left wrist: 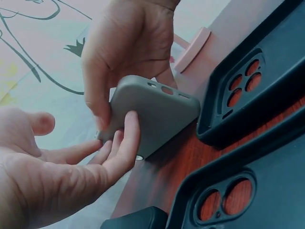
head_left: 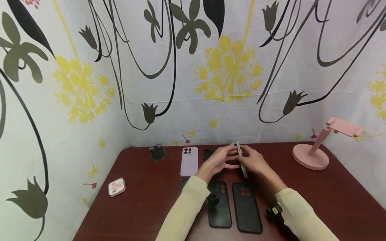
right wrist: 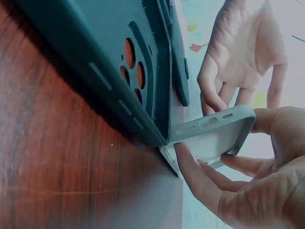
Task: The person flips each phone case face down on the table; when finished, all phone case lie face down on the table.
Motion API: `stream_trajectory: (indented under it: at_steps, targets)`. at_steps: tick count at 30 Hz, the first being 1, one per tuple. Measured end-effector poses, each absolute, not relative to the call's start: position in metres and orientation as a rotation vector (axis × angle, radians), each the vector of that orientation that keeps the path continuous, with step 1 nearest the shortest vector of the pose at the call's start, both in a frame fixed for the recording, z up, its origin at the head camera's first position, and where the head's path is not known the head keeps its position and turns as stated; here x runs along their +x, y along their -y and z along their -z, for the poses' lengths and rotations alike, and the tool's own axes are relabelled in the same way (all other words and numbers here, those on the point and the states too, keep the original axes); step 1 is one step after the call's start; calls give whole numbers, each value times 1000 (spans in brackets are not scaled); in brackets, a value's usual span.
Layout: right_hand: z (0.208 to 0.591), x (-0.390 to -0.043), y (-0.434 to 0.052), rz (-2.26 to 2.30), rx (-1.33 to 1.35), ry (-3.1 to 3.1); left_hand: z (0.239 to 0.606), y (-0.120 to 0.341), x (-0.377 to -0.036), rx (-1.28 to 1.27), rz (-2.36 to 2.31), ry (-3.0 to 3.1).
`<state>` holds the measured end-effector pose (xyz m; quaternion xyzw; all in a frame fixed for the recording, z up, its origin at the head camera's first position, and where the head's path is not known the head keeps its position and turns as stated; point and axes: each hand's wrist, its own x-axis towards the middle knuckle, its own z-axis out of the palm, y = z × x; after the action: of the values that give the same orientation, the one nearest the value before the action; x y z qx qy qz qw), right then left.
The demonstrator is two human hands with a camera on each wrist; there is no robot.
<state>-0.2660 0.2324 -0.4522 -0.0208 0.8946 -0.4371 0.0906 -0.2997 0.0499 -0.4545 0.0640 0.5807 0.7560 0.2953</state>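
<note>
A thin grey phone case (head_left: 242,164) stands tilted on its edge near the back of the table. My right hand (head_left: 255,161) grips it, thumb and fingers on its rim, and in the right wrist view the case's pale inner side (right wrist: 221,140) shows. From the other side, my left hand (head_left: 219,159) lays extended fingers against the smooth grey back (left wrist: 159,112), its thumb held apart. Two black phone cases, one with round camera holes (head_left: 219,207) and one with a four-hole cutout (head_left: 248,211), lie in front. A lilac phone case (head_left: 189,164) lies left of the hands.
Behind my left hand a dark case (head_left: 208,153) is partly hidden; my left sleeve covers most of a dark green one (head_left: 184,182). A pink stand (head_left: 310,156) is at back right. At left are a small dark object (head_left: 157,152) and a square earphone box (head_left: 116,187).
</note>
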Motion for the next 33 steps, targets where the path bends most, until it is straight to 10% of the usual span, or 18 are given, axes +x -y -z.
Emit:
stream_trajectory:
  at_steps: [33]
  targets:
    - [448,-262,-257,1743,-75,-2296,468,-46,-300,274,-1861,-1726]
